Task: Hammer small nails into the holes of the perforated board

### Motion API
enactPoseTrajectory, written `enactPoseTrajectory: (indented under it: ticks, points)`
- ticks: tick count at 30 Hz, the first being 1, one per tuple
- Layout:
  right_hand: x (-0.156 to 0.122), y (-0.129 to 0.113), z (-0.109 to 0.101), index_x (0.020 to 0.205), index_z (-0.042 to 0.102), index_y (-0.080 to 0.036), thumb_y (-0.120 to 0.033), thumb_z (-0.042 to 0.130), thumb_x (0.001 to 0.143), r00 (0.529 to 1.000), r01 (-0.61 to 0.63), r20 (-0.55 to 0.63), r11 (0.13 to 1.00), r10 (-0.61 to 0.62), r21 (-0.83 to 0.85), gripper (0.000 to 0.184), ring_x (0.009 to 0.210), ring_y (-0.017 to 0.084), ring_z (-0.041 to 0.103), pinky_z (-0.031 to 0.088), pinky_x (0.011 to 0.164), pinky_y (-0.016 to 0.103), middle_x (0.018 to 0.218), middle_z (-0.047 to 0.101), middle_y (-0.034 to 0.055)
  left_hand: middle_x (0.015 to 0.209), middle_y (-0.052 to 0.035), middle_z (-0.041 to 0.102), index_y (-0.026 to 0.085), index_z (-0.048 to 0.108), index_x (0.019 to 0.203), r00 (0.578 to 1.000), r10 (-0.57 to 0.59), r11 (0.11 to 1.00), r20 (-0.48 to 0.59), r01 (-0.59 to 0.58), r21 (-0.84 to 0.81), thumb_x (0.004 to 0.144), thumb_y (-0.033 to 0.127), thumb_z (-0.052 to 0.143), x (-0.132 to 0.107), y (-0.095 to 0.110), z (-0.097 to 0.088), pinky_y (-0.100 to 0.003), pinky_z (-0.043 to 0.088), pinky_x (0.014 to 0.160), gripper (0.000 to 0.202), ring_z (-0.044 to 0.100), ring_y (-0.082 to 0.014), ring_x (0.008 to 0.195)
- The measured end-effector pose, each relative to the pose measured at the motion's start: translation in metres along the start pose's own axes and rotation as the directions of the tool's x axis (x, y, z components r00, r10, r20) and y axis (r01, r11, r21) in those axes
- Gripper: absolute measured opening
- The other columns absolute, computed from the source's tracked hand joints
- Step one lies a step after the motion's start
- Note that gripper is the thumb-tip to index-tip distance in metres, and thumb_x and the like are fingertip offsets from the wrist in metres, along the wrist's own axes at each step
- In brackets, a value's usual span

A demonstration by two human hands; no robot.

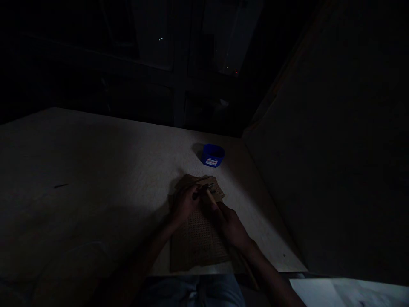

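Note:
The scene is very dark. A brown perforated board (198,243) lies flat on the pale table (111,162) in front of me. My left hand (184,204) rests on the board's far end, fingers curled against a small dark part there. My right hand (230,226) is closed on a thin stick-like tool (209,195) with a pale shaft and dark tip. The tip points toward my left fingers. A brown paper piece (217,187) lies under the far end of the board.
A small blue container (212,155) stands on the table beyond the board. A tall dark panel (335,170) walls off the right side. The table's far edge meets a dark window area. My lap shows below the near edge.

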State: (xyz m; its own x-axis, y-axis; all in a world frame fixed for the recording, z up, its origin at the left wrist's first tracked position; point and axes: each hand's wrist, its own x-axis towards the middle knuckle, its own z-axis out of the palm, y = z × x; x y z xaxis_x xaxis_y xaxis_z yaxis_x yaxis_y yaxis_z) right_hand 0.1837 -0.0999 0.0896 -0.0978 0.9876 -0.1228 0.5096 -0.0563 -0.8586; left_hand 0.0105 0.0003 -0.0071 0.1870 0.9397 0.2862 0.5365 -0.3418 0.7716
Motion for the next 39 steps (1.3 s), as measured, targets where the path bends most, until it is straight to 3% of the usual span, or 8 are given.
enactPoseTrajectory:
  ticks: [6, 9, 14, 18, 23, 27, 33, 39]
  points:
    - [-0.004, 0.01, 0.001, 0.096, 0.065, -0.018, -0.067, 0.055, 0.092, 0.992, -0.002, -0.115, 0.905, 0.057, 0.425, 0.05, 0.052, 0.012, 0.052, 0.044, 0.048, 0.022, 0.064, 0.06, -0.0026, 0.104, -0.0059, 0.078, 0.024, 0.069, 0.117, 0.999, 0.053, 0.998, -0.01, -0.053, -0.021, 0.085, 0.014, 0.067, 0.0, -0.004, 0.003, -0.041, 0.057, 0.095, 0.034, 0.072, -0.0227, 0.099]
    - [-0.004, 0.038, 0.003, 0.098, 0.06, -0.019, -0.07, 0.059, 0.088, 0.99, -0.122, 0.041, 0.676, 0.134, 0.727, 0.052, 0.031, 0.006, 0.022, 0.024, 0.03, 0.017, 0.043, 0.036, -0.0135, 0.101, -0.0053, 0.077, 0.023, 0.066, 0.122, 0.995, 0.093, 0.995, 0.031, -0.091, -0.047, 0.088, 0.015, 0.065, 0.001, 0.001, -0.004, -0.043, 0.055, 0.097, 0.035, 0.072, -0.0224, 0.101]
    - [-0.002, 0.083, -0.006, 0.098, 0.062, -0.022, -0.06, 0.068, 0.088, 0.971, -0.233, 0.235, 0.304, 0.03, 0.924, 0.04, 0.028, 0.003, 0.009, 0.022, 0.027, 0.014, 0.041, 0.033, -0.0157, 0.116, -0.0076, 0.073, 0.024, 0.048, 0.146, 0.963, 0.188, 0.981, 0.194, -0.192, 0.003, 0.088, 0.016, 0.066, 0.001, 0.012, -0.031, -0.044, 0.051, 0.104, 0.061, 0.068, -0.0231, 0.112]
    - [-0.002, 0.099, -0.015, 0.098, 0.067, -0.023, -0.049, 0.067, 0.093, 0.978, -0.193, 0.201, 0.114, -0.056, 0.974, 0.026, 0.029, 0.002, 0.005, 0.022, 0.028, 0.013, 0.043, 0.031, -0.0154, 0.127, -0.0112, 0.068, 0.022, 0.053, 0.141, 0.98, 0.173, 0.975, 0.101, -0.185, 0.126, 0.087, 0.016, 0.063, -0.003, 0.004, -0.061, -0.043, 0.05, 0.107, 0.056, 0.063, -0.0241, 0.12]
    - [-0.004, 0.107, -0.025, 0.101, 0.07, -0.023, -0.04, 0.063, 0.097, 0.977, -0.19, 0.193, 0.037, -0.096, 0.981, 0.019, 0.028, 0.002, 0.016, 0.029, 0.032, 0.013, 0.045, 0.033, -0.0145, 0.123, -0.011, 0.07, 0.018, 0.063, 0.127, 0.978, 0.014, 0.944, -0.21, 0.056, 0.326, 0.089, 0.019, 0.057, -0.011, -0.033, -0.125, -0.041, 0.049, 0.107, 0.039, 0.063, -0.0245, 0.117]
    - [-0.004, 0.114, -0.032, 0.104, 0.072, -0.022, -0.035, 0.063, 0.097, 0.973, -0.194, 0.195, 0.02, -0.123, 0.981, 0.017, 0.028, 0.004, 0.029, 0.039, 0.036, 0.017, 0.045, 0.041, -0.0126, 0.136, -0.017, 0.063, 0.011, 0.059, 0.135, 0.869, -0.185, 0.782, -0.46, 0.413, 0.466, 0.093, 0.02, 0.049, -0.023, -0.064, -0.199, -0.041, 0.044, 0.112, 0.044, 0.057, -0.0274, 0.127]
    - [-0.007, 0.121, -0.033, 0.105, 0.073, -0.019, -0.03, 0.064, 0.097, 0.975, -0.199, 0.198, -0.004, -0.098, 0.98, 0.016, 0.028, 0.004, 0.037, 0.042, 0.036, 0.018, 0.046, 0.049, -0.01, 0.133, -0.0243, 0.06, 0.008, 0.059, 0.134, 0.7, -0.49, 0.457, -0.519, 0.713, 0.532, 0.093, 0.02, 0.046, -0.06, -0.096, -0.291, -0.05, 0.05, 0.094, 0.045, 0.06, -0.0394, 0.117]
    - [-0.009, 0.123, -0.031, 0.105, 0.074, -0.021, -0.028, 0.063, 0.097, 0.979, -0.197, 0.196, -0.025, -0.048, 0.98, 0.014, 0.029, 0.006, 0.042, 0.045, 0.037, 0.019, 0.045, 0.051, -0.0091, 0.126, -0.0295, 0.06, 0.008, 0.064, 0.123, 0.64, -0.556, 0.367, -0.53, 0.762, 0.534, 0.095, 0.033, 0.042, -0.076, -0.118, -0.32, -0.059, 0.048, 0.088, 0.043, 0.058, -0.0444, 0.114]
